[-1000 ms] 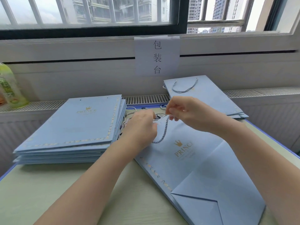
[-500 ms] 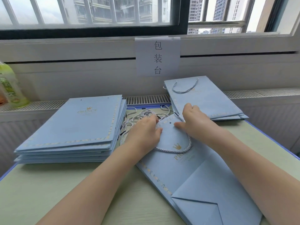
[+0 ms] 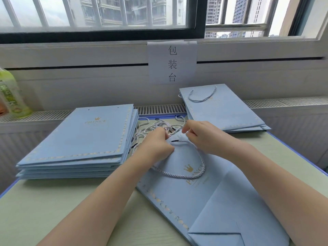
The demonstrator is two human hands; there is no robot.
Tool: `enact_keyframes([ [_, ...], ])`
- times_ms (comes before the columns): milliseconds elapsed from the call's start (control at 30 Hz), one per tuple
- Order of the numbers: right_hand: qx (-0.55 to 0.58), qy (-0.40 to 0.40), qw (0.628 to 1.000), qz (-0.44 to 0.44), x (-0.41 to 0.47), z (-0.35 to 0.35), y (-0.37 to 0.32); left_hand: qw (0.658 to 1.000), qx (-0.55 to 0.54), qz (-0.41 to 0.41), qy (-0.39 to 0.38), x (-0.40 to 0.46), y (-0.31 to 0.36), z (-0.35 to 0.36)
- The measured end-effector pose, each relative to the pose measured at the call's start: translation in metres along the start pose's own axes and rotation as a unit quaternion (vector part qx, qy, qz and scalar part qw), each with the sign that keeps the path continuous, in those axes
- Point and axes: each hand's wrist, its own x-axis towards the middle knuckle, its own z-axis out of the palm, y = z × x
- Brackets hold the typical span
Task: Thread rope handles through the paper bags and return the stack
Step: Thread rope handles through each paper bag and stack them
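A flat light-blue paper bag (image 3: 204,197) lies in front of me, its top edge lifted between my hands. A twisted white-blue rope handle (image 3: 200,167) loops across its face. My left hand (image 3: 156,146) grips the bag's top edge with curled fingers. My right hand (image 3: 200,135) pinches at the top edge beside it, near loose ropes; whether it holds rope or paper is hidden. A pile of loose rope handles (image 3: 152,126) lies just behind my hands. A stack of bags without handles (image 3: 79,139) sits at the left. A smaller stack with handles (image 3: 223,110) sits back right.
The pale green table (image 3: 53,210) has a blue rim. A green bottle (image 3: 10,95) stands on the white radiator ledge at the far left. A paper sign (image 3: 172,63) hangs on the wall below the window.
The rope loop fell from my fingers onto the bag's face. Both hands pressed down at the bag's top, then rose and drew together over the top edge.
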Motion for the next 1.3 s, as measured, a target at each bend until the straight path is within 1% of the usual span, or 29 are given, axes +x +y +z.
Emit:
enact_keyframes([
  [67,-0.014,-0.027,0.999,-0.036,0.000,0.004,-0.001,0.999,-0.032,-0.001,-0.002,0.002,0.000,0.000],
  [133,-0.015,-0.047,0.997,-0.056,0.000,0.007,-0.004,0.999,-0.038,0.002,-0.002,0.003,-0.001,0.000],
  [233,-0.045,-0.044,0.995,-0.075,-0.001,0.009,-0.007,0.999,-0.040,0.010,-0.001,0.005,-0.004,0.001],
  [367,-0.011,-0.010,0.999,-0.040,-0.003,0.004,-0.006,0.999,-0.010,0.041,0.025,0.008,-0.009,0.005],
  [433,-0.028,-0.002,0.999,-0.038,-0.002,0.000,-0.004,0.998,-0.008,0.036,0.042,0.008,-0.011,0.007],
  [633,-0.065,0.015,0.995,-0.068,0.001,0.005,-0.006,0.997,-0.043,0.031,0.061,0.008,-0.012,0.007],
  [767,-0.107,0.057,0.989,-0.086,0.003,0.007,-0.010,0.992,-0.089,0.049,0.074,0.007,-0.008,0.005],
  [867,-0.127,0.077,0.983,-0.112,0.003,0.008,-0.012,0.989,-0.126,0.032,0.075,0.009,-0.006,0.002],
  [933,-0.112,0.089,0.981,-0.128,0.003,0.009,-0.012,0.986,-0.155,0.017,0.065,0.010,-0.006,-0.001],
  [1000,-0.066,0.103,0.981,-0.148,0.002,0.009,-0.014,0.983,-0.173,0.015,0.054,0.009,-0.006,-0.004],
  [1067,-0.042,0.104,0.981,-0.157,0.002,0.009,-0.015,0.982,-0.180,0.017,0.048,0.008,-0.005,-0.005],
  [1167,-0.045,0.114,0.981,-0.149,0.003,0.010,-0.011,0.976,-0.216,0.008,0.029,0.004,-0.001,-0.008],
  [1300,0.031,0.155,0.977,-0.141,0.004,0.006,-0.009,0.959,-0.283,-0.031,-0.009,0.000,0.001,-0.020],
])
